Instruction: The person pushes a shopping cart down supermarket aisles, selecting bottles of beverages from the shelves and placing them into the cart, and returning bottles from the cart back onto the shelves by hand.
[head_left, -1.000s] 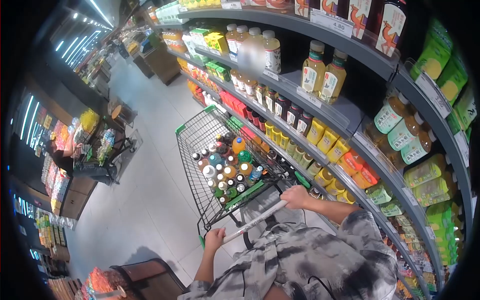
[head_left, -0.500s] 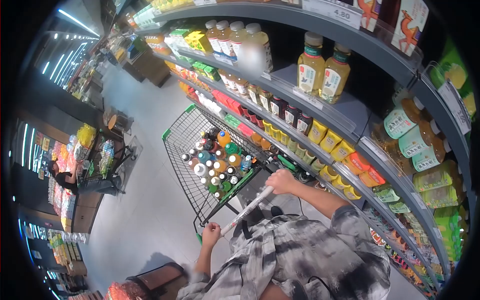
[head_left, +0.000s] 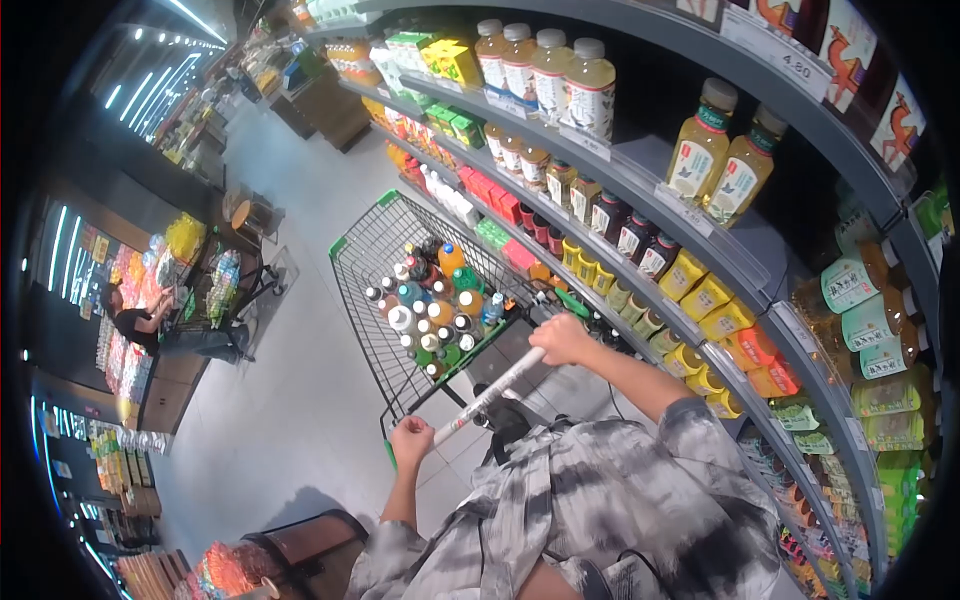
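Note:
A wire shopping cart [head_left: 365,300] with green corners stands in front of me, and many drink bottles [head_left: 440,310] are gathered in its basket. Its white push bar [head_left: 490,396] runs slantwise between my hands. My left hand [head_left: 411,440] is closed around the bar's left end. At the right end, my right hand [head_left: 563,340] has its fingers wrapped round the bar. The undersides of both grips are hidden.
Shelves [head_left: 640,165] of bottled drinks line the right side, close to my right arm. A person [head_left: 145,322] stands at left beside another cart [head_left: 215,300]. At the lower left is a brown bin [head_left: 320,550]; wooden display stands [head_left: 325,105] are farther ahead.
Both hands have stayed on the bar while the cart has shifted slightly left in view. The shelf bottles appear farther right than half a second ago, and the person at left is more visible than at first.

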